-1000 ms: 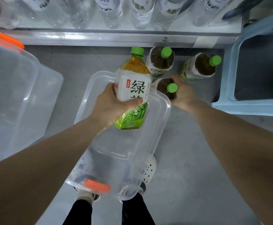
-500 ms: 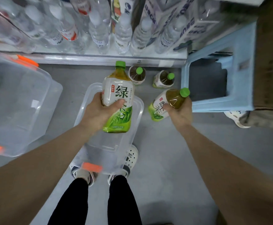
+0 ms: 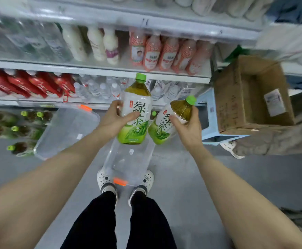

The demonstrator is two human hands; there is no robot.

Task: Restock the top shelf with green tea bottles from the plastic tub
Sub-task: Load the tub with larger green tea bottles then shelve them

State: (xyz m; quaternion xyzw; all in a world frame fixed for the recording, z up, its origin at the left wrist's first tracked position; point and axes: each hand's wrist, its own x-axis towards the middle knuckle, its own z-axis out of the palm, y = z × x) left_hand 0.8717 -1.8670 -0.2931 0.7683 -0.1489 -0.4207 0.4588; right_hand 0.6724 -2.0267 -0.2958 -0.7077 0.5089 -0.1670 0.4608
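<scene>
The left hand (image 3: 113, 121) is wrapped around the label of one tea bottle (image 3: 135, 112), thumb across the front and fingers behind, cap up. Just beside it the right hand (image 3: 187, 126) is closed on the shoulder and upper label of a second bottle (image 3: 170, 119), which tilts with its cap away to the right. The two bottles nearly touch at their bases. Both look full, so each is probably heavy for a one-handed hold; the plastic is smooth and may give a little under squeeze. The label band at mid-body looks the surest place to grip, and a palm under the base would help on the lift. Below the hands lies the tub (image 3: 128, 162), which looks empty. Left of the left hand sits a second tub (image 3: 65, 130), with more bottles (image 3: 15, 126) on the floor beyond it. Ahead of the hands rise the shelves (image 3: 96, 71), blurred; the top one cannot be picked out
</scene>
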